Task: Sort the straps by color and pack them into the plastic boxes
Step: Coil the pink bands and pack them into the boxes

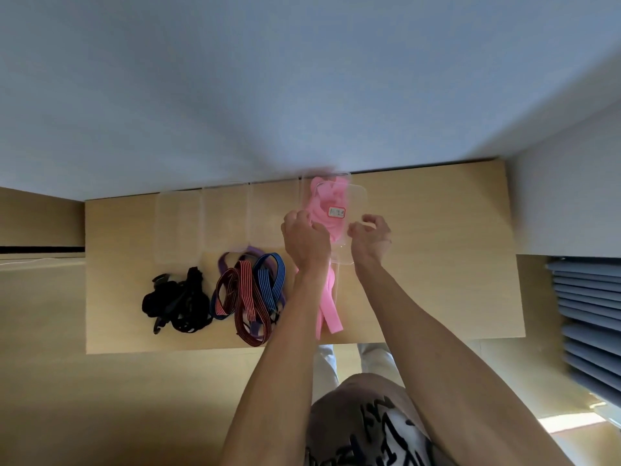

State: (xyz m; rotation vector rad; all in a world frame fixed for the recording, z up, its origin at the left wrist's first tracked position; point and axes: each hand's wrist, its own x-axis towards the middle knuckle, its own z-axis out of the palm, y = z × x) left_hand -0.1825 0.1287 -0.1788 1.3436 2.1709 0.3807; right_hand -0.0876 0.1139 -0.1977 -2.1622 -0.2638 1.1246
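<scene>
Against the wall stands a clear plastic box with pink straps inside. A clear lid bearing a small red label lies slanted over it. My left hand grips the lid's left edge with curled fingers. My right hand pinches its right edge. More pink straps trail on the table below my left wrist. A black strap pile lies at the left. Red-striped, blue-striped and purple straps lie tangled in the middle.
Three clear boxes stand in a row left of the pink one, along the back edge of the wooden table. A blue slatted panel is at the right, beyond the table.
</scene>
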